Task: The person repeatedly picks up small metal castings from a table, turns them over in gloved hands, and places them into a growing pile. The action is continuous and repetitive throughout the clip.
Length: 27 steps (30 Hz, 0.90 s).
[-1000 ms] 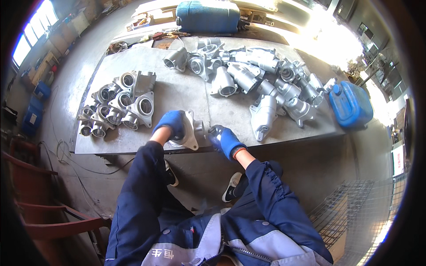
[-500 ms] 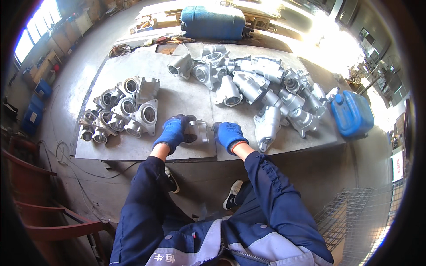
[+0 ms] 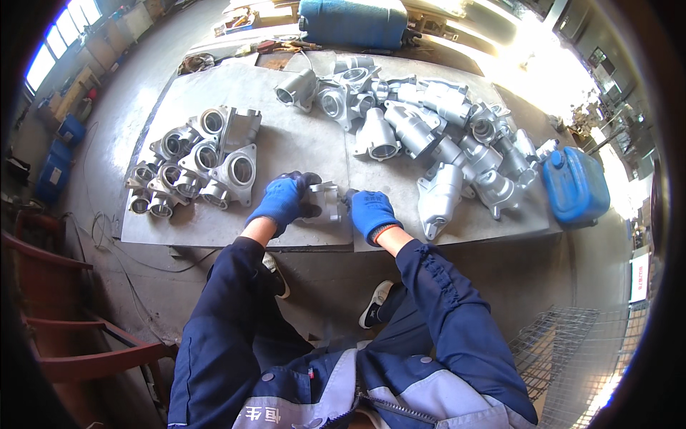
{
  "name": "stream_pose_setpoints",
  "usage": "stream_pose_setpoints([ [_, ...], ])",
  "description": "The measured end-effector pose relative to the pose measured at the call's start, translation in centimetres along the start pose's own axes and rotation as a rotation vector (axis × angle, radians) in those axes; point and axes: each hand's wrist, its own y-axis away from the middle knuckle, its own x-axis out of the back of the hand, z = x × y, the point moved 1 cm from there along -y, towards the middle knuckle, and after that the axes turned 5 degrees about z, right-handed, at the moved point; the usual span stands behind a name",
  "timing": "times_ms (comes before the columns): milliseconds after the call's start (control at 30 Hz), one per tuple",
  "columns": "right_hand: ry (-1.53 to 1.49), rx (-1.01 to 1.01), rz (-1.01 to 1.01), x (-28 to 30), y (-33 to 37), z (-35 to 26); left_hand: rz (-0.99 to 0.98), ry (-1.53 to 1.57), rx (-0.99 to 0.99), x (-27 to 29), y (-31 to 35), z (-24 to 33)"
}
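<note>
Step in hand, as judged: close handwork on one metal part [image 3: 327,203], centre of frame on the table [image 3: 293,143]; next move calls for steady support. Left hand [image 3: 281,200], back up, grips its left side; right hand [image 3: 372,211] curls beside its right edge, cannot tell whether pinching anything.

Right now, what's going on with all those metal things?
A person is handling a silver metal part near the front edge of the grey table. The gloved left hand grips it; the gloved right hand is close to its right side, maybe touching. On the left sits a smaller group of parts; on the right, a bigger jumbled pile beside a blue jug.
</note>
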Motion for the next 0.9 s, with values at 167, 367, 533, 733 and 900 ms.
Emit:
stream_pose_setpoints([
  [167,-0.117,0.018,-0.057,-0.4,0.8,0.4,-0.018,0.024,0.002,0.0,0.1,0.3],
  [367,-0.049,0.012,-0.034,-1.6,3.7,-0.4,-0.024,0.006,0.006,0.4,-0.1,0.8],
  [533,-0.169,-0.066,-0.035,-1.7,6.0,0.0,0.133,-0.159,-0.003,0.0,1.1,1.2],
  [733,-1.189,-0.499,-0.29,-4.9,13.8,3.3,0.424,-0.575,0.012,-7.2,1.4,0.9],
  [900,-1.263,-0.414,-0.11,-7.3,16.2,3.3,0.406,-0.786,0.01,-11.9,2.4,5.9],
])
